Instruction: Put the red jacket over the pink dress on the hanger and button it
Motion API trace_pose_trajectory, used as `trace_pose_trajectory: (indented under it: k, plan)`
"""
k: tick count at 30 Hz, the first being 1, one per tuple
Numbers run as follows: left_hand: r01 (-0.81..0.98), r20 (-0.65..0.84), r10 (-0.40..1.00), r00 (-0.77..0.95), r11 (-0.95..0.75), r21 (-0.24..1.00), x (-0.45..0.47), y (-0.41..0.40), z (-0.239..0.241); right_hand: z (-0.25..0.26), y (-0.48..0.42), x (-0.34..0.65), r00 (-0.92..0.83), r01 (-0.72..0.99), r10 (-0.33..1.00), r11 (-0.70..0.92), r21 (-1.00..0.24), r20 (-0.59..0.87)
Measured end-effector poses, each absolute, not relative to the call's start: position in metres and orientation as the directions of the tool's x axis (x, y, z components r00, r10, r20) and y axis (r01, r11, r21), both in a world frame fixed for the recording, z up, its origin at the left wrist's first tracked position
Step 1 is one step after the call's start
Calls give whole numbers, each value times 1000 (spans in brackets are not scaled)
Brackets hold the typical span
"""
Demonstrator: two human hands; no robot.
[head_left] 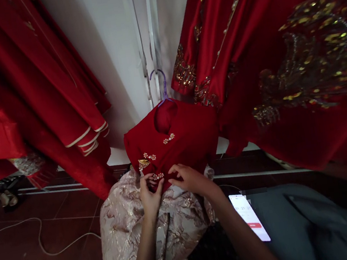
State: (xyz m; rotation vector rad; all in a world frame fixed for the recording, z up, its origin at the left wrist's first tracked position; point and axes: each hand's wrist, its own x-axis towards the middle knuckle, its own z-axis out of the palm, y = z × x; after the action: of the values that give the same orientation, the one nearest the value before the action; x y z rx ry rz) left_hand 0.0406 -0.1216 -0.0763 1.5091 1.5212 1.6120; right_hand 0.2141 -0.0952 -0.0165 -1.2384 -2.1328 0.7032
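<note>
A sleeveless-looking red top hangs on a purple hanger in front of me, its lower part resting over pale pink brocade fabric with gold threads. Pearly flower-shaped clasps run down its front, with a gold ornament beside the middle one. My left hand grips the red cloth around the lowest clasp, thumb and fingers on either side. Just to the right, my right hand rests at the cloth, fingers bent and thumb apart from them. The fingertips of both hands are partly hidden.
Red gowns hang on the left and a gold-sequinned one on the right. A lit phone lies at lower right beside dark grey cloth. A white cable crosses the floor near a low rack bar.
</note>
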Motion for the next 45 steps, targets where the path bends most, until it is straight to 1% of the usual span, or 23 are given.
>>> trace_pose_trajectory:
  k: [2, 6, 10, 12, 14, 16, 20, 23, 26, 29, 35, 37, 39, 42, 45]
  plan:
    - [377, 407, 865, -293, -286, 881, 42, -123, -73, -7, -101, 222, -417, 613, 890, 425, -666, 185]
    - [498, 468, 860, -204, -321, 805, 43, -129, -66, -1, -107, 216, -448, 588, 876, 440, -679, 179]
    - [524, 487, 858, -166, -342, 780, 41, -134, -64, -2, -111, 206, -477, 604, 849, 504, -618, 226]
    - [527, 498, 852, -161, -352, 773, 41, -135, -63, -4, -111, 207, -481, 596, 844, 514, -617, 239]
    - [524, 516, 845, -140, -379, 763, 40, -135, -62, -8, -110, 210, -466, 575, 848, 506, -643, 252]
    - [517, 536, 837, -111, -411, 750, 39, -135, -60, -13, -107, 211, -441, 524, 855, 493, -695, 274]
    - [520, 549, 830, -98, -427, 740, 38, -133, -57, -22, -98, 201, -381, 302, 881, 405, -863, 280]
    - [473, 502, 852, -147, -385, 793, 41, -131, -57, -29, -94, 192, -341, 193, 906, 327, -925, 250]
    - [386, 422, 882, -210, -322, 864, 46, -129, -58, -33, -91, 190, -326, 172, 918, 292, -941, 225]
    - [365, 386, 896, -219, -291, 884, 50, -128, -57, -33, -90, 194, -322, 182, 922, 284, -941, 216]
    - [380, 469, 837, -280, -352, 855, 55, -132, -54, -33, -91, 193, -344, 231, 919, 281, -932, 192]
    - [345, 440, 852, -283, -338, 876, 57, -135, -54, -35, -91, 191, -352, 245, 919, 273, -930, 177]
    - [265, 383, 878, -286, -311, 913, 57, -134, -54, -35, -90, 191, -359, 256, 919, 263, -930, 161]
    - [72, 269, 914, -304, -260, 963, 51, -124, -53, -28, -90, 199, -403, 255, 906, 249, -934, 131]
    - [-117, 126, 944, -304, -168, 979, 41, -104, -50, -12, -93, 214, -495, 241, 864, 238, -941, 92]
